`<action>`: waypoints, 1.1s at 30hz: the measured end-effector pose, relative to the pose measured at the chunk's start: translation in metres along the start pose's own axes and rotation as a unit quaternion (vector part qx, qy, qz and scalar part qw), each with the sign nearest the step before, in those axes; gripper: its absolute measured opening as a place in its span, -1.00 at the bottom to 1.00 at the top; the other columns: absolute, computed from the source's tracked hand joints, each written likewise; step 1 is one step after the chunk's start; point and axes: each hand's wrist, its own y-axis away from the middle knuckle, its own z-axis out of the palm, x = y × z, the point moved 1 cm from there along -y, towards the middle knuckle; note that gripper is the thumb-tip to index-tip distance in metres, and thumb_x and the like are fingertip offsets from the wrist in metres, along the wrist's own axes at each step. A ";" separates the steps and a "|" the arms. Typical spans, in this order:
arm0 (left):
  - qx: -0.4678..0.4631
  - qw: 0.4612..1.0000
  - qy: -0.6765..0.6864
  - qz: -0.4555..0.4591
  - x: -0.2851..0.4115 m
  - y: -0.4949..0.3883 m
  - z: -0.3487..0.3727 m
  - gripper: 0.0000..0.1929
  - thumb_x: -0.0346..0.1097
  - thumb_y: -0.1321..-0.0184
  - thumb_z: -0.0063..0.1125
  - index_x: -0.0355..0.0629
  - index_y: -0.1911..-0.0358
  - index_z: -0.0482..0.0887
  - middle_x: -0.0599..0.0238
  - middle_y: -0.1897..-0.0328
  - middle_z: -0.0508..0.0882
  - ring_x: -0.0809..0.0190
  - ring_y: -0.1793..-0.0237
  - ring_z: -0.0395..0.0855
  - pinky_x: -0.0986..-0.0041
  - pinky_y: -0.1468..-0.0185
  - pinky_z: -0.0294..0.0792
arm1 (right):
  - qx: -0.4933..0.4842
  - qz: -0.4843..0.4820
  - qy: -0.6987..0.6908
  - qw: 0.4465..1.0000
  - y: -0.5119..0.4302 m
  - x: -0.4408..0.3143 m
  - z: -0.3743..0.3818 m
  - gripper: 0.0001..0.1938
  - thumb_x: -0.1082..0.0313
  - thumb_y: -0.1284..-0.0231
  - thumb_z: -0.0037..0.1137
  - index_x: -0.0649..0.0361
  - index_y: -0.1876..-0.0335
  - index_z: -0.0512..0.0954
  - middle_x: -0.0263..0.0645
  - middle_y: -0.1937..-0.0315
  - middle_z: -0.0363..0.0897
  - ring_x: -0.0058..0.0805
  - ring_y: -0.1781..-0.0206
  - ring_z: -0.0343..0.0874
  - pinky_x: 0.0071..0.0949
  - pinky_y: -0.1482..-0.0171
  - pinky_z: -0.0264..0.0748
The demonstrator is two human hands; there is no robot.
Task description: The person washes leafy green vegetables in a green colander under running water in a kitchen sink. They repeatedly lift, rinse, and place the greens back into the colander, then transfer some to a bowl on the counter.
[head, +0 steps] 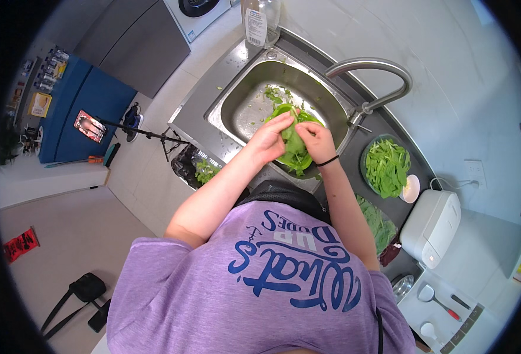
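Observation:
Over a stainless steel sink [247, 95], my left hand [270, 138] and my right hand [316, 142] hold a leafy green [294, 139] between them. Its stem end shows between the fingertips of both hands, and the leaves hang down. Directly below is a bright green plastic basket [308, 164] in the sink, with more leaves in it. Torn leaf pieces [274, 94] lie on the wet sink bottom beyond the basket. A glass bowl of green leaves [386, 167] stands on the counter to the right of the sink. My right wrist has a black band.
A curved steel faucet [386, 66] rises at the sink's right edge. Right of me are a small white bowl [410, 189], bagged greens [375, 223] and a white appliance [431, 228]. A black-lined bin [185, 164] with leaf scraps and a phone tripod [147, 132] stand left.

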 end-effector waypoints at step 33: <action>0.216 0.656 -0.698 0.190 0.004 -0.014 -0.142 -0.86 -0.30 -0.30 0.18 -0.22 0.22 0.60 0.14 0.22 0.73 0.06 0.21 0.73 0.34 0.11 0.53 | -0.020 0.098 0.427 0.899 -0.037 0.133 -0.034 -0.77 0.25 -0.13 0.29 0.16 0.15 0.67 -0.14 0.22 0.70 -0.24 0.21 0.70 -0.30 0.15 0.60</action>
